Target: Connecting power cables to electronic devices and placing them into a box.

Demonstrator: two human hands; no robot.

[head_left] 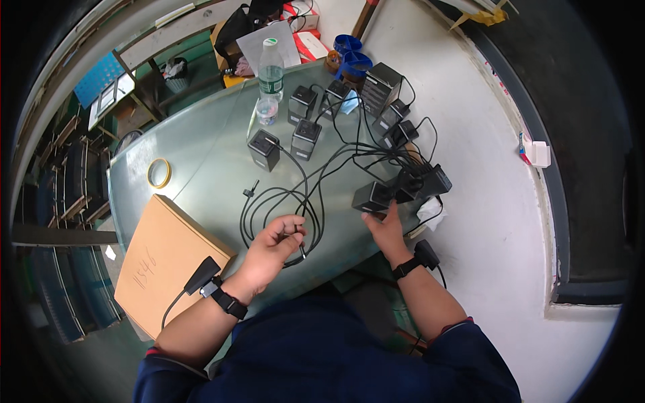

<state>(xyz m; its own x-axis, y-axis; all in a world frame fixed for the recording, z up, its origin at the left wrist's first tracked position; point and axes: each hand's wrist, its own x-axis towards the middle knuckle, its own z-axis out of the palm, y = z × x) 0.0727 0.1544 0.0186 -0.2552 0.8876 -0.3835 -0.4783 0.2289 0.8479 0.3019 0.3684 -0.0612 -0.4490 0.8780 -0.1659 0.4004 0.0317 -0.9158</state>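
Note:
My left hand (274, 250) is closed, pinching a black cable (302, 251) near its plug end. Loops of the same kind of cable (252, 218) lie on the glass tabletop just beyond it, with a small connector (251, 190) at one side. At the table's near right, my right hand (388, 235) has its thumb and fingers on the near side of a black box-shaped device (371, 197). Other black devices (435, 180) crowd beside it, under a bundle of cables (406, 158). Part of my right hand's grip is hidden behind the device.
Several more black boxes (264, 150) stand at the far side of the glass table (201, 144). A plastic bottle (271, 72), blue holder (354, 65), tape roll (159, 173) and crumpled tissue (431, 212) are around. A cardboard box (168, 258) sits at left; a white wall rises at right.

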